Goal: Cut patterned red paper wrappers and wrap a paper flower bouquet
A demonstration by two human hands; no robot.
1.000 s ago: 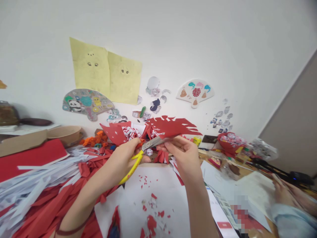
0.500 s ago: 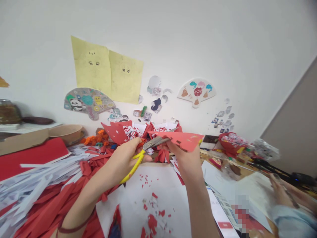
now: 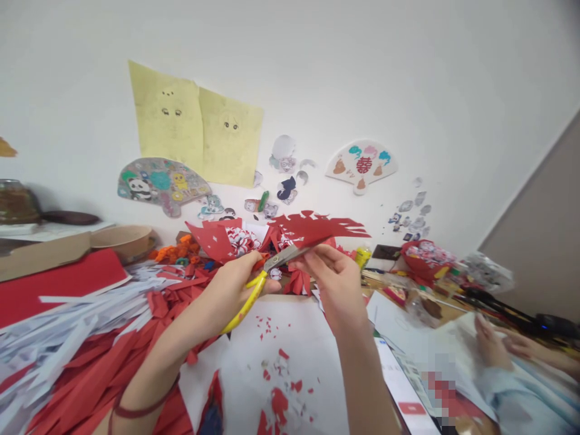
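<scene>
Yellow-handled scissors (image 3: pixel 248 302) are in my left hand (image 3: pixel 233 281), its fingers wrapped round the handles. Their blades point up and to the right, close together along the lower edge of a red paper cutout (image 3: pixel 319 226). My right hand (image 3: pixel 338 272) pinches that cutout from below, near the blade tips. The paper has a jagged, cut outline with narrow strips at its right end. Beneath my hands lies a white sheet (image 3: pixel 244 362) strewn with small red paper scraps (image 3: pixel 280 402).
Red and white paper strips (image 3: pixel 90 356) heap at the left. Red paper bouquets (image 3: pixel 212 238) stand against the wall. To the right are a phone (image 3: pixel 399 380) and another person's hands (image 3: pixel 492 344). A tan bowl (image 3: pixel 122 241) sits at back left.
The red paper has been turned, so its jagged outline now faces up. My right hand has rotated with it, fingers now curled towards the blades. The other person's hands have shifted left.
</scene>
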